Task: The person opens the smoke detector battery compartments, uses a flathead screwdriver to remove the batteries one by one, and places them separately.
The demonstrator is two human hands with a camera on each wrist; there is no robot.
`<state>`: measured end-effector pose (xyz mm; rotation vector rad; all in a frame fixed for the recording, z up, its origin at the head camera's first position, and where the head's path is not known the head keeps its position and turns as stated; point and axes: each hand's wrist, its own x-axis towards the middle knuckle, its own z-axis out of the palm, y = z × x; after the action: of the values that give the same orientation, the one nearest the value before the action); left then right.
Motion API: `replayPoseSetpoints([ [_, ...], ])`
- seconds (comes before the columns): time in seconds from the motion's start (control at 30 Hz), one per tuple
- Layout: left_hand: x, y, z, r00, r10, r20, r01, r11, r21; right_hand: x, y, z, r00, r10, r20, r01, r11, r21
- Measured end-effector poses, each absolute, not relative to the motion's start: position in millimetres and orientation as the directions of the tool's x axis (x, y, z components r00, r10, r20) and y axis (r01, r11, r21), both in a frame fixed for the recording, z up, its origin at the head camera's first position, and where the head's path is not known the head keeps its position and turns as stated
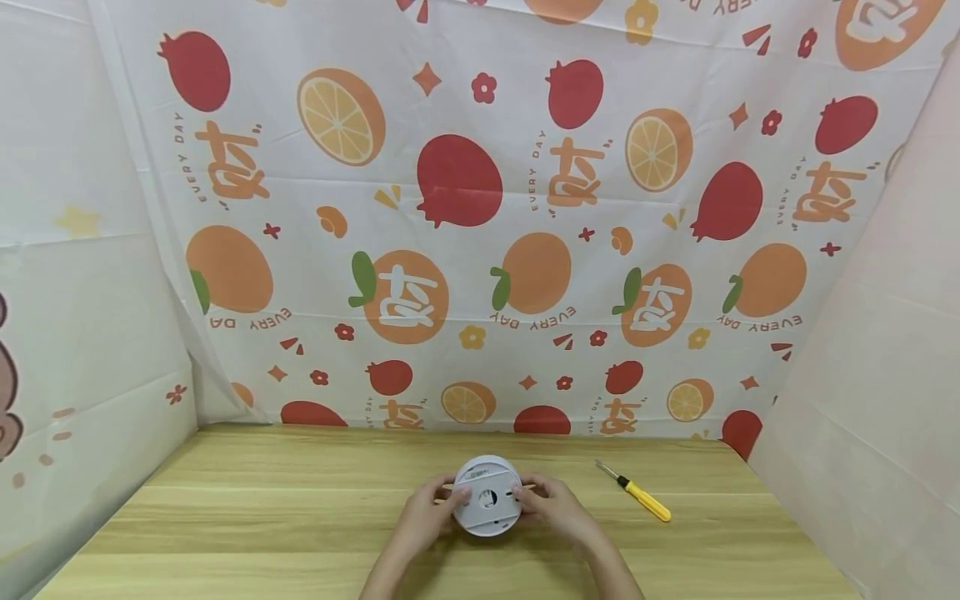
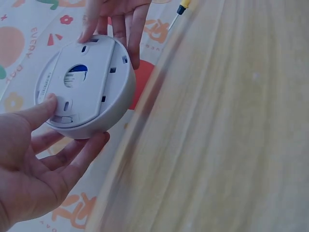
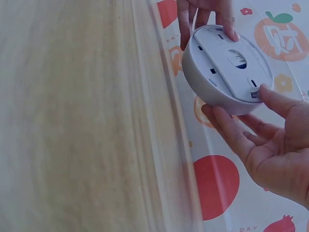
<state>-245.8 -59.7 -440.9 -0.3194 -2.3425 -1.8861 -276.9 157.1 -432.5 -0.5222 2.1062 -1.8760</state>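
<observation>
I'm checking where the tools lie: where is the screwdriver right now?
In the head view, the screwdriver lies on the table, to the right of the right hand, with the patterned cloth behind it.

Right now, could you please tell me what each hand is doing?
Left hand: holding the round white device by one side.
Right hand: holding its opposite side.

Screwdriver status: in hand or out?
Out: the yellow-handled screwdriver lies on the wooden table; the left hand and right hand both grip the round white device.
</observation>
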Motion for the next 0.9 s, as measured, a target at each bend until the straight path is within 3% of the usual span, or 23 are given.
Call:
replayPoseSetpoints([
  [0.2,-245.2,-56.3,-442.9,-0.977,0.102,0.185,0.201,0.179,0.963,-275.6,158.6,-433.6,-0.904,-0.428,0.028,-0.055,0.051,-0.997],
  [0.5,-245.6,-52.5,-446.8,-0.993,0.104,0.063,0.075,0.117,0.99,-274.7,159.6,-433.9,-0.913,-0.407,-0.012,-0.046,0.134,-0.99],
  [0.9,-246.2,-50.4,-453.1,-0.991,0.13,-0.034,-0.022,0.089,0.996,-276.3,161.2,-436.8,-0.903,-0.406,-0.137,0.063,0.191,-0.98],
])
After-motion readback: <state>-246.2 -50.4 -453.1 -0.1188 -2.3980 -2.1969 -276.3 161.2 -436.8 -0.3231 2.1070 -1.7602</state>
